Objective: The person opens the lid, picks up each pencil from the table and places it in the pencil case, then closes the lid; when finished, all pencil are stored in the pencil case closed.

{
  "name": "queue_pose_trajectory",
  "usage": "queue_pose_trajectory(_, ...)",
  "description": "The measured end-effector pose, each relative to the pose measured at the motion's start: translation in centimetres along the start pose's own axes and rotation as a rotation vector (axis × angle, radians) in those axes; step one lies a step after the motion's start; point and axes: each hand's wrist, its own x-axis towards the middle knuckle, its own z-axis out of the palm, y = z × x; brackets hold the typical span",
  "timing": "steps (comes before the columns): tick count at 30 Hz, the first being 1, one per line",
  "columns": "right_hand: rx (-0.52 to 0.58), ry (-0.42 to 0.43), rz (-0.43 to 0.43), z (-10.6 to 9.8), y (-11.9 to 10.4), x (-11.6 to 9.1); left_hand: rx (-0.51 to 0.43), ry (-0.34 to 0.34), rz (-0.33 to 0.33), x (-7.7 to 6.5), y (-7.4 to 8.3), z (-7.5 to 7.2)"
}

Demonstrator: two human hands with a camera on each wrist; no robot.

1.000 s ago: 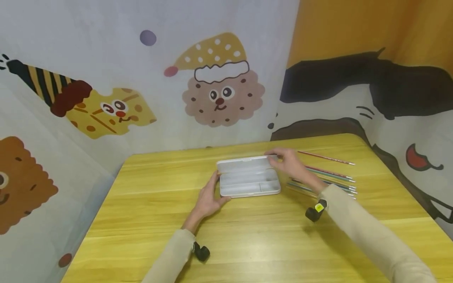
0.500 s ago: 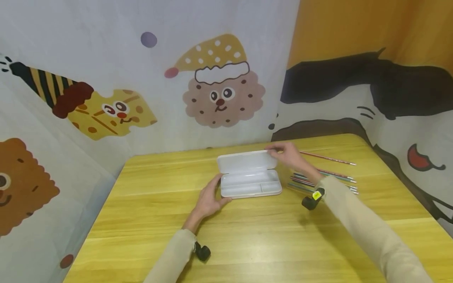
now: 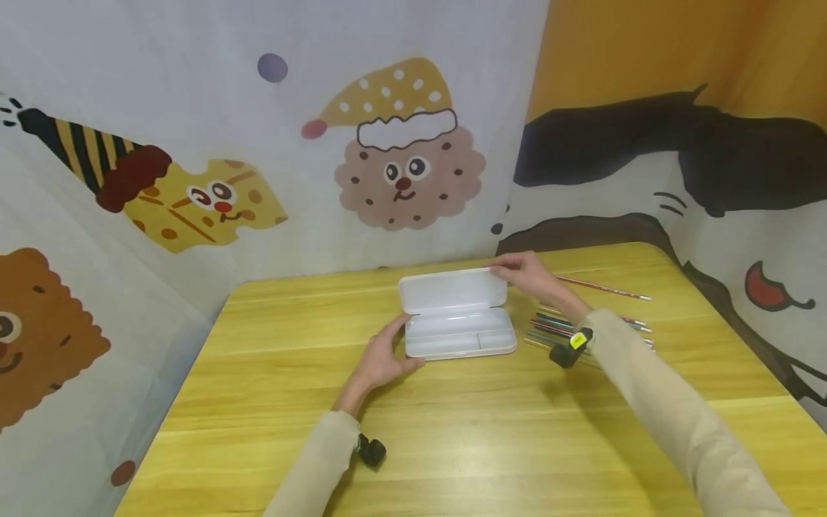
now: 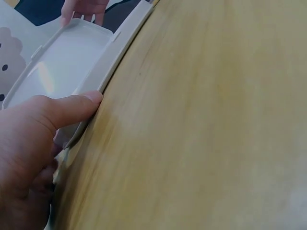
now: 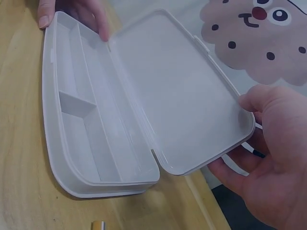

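A white plastic pencil case lies on the table, its lid raised and leaning back on the hinge. Inside, a long compartment runs along the hinge side, and a divider splits the front strip in two; no contents show in them. My left hand grips the left end of the case, thumb at the front wall and fingers toward the back. At the lid's upper right corner, my right hand pinches the edge, with the thumb on the inner face and fingers behind, as the right wrist view shows.
Several pencils lie in a loose bunch right of the case, partly under the right forearm. One red pencil lies apart behind them. The wood-grain table backs onto a cartoon-printed curtain.
The right hand has lifted the lid's far edge up and slightly back, so the lid stands more upright. The left hand keeps its hold on the left end.
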Motion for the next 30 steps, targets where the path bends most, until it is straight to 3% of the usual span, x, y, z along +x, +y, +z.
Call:
queue_pose_trajectory(12,0.072,0.01,0.073,0.3,0.1,0.6,0.02,0.006,-0.026,-0.2,0.1,0.2)
queue_pose_trajectory(22,0.13,-0.038,0.137,0.1,0.5,1.7,0.001,-0.017,-0.094,-0.1,0.2,0.1)
queue_pose_trajectory(30,0.155,-0.074,0.192,-0.1,1.4,2.8,-0.009,-0.029,-0.1,0.0,0.3,0.0)
